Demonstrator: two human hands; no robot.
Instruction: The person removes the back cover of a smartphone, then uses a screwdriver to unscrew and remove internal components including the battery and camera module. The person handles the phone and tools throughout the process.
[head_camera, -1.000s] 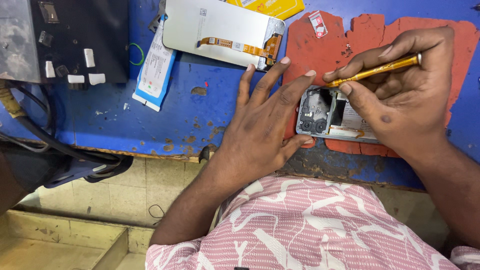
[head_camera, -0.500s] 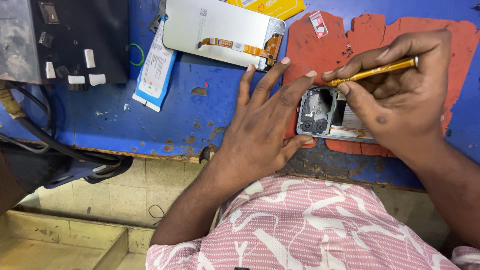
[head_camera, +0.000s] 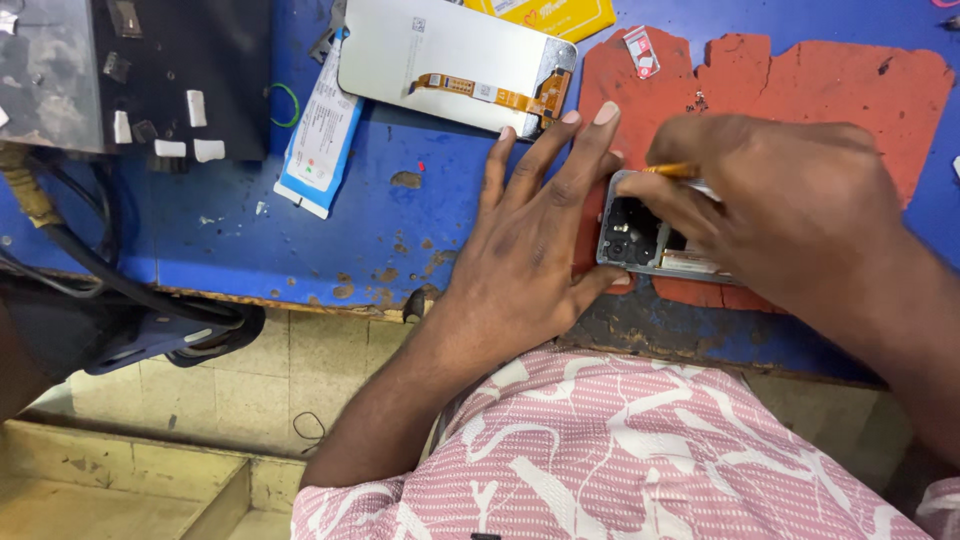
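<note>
- Blue, worn paint covers the tabletop (head_camera: 420, 230); we note chipped patches along its near edge and a torn red mat (head_camera: 820, 90) lying toward the far right corner.
- We see an opened phone body (head_camera: 640, 235) resting at the mat's near edge, close to the tabletop's near edge, its inner parts facing up.
- Our left hand (head_camera: 530, 250) lies flat on the tabletop, fingers spread and open, gripping nothing; the thumb and the side of the index finger touch the phone body's left end and pin it.
- Our right hand (head_camera: 790, 210) sits over the right part of the phone body, fingers closed around a thin yellow tool (head_camera: 668, 170). Only a short length of the tool shows; its tip is at the phone body's far edge, and we cannot tell whether it touches.
- A detached screen panel (head_camera: 450, 60) with an orange ribbon cable (head_camera: 490, 92) lies face down at the far edge, just beyond our left fingertips.
- A white and blue packet (head_camera: 322, 135) lies left of the panel, partly under it.
- A black box (head_camera: 180, 70) with white switches fills the far left corner; dark cables (head_camera: 90, 280) drop over the near left edge.
</note>
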